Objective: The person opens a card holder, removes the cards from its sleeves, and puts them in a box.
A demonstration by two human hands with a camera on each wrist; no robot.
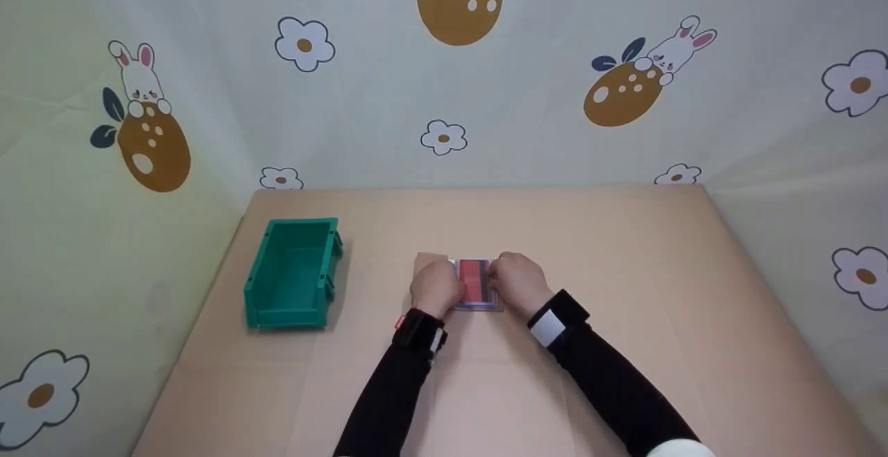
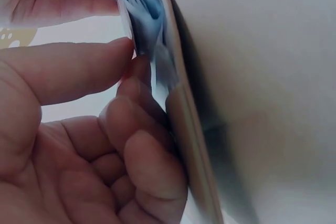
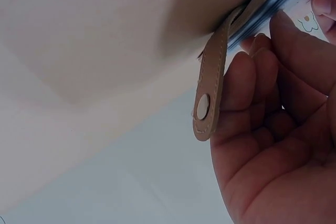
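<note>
Left hand (image 1: 436, 287) pinching one edge of the clear sleeves (image 2: 140, 11), right hand (image 1: 522, 281) pinching the opposite edge, I have the brown card holder (image 1: 474, 281) between them, mid-surface (image 1: 590, 235). Its snap strap (image 3: 210, 85) hangs unfastened, so opening looks done; handling the sleeves seems unfinished. Farther off, leftward, sits a green bin (image 1: 291, 317).

The card holder (image 1: 474, 281) shows tan and red, the bin (image 1: 290, 318) plain green.
</note>
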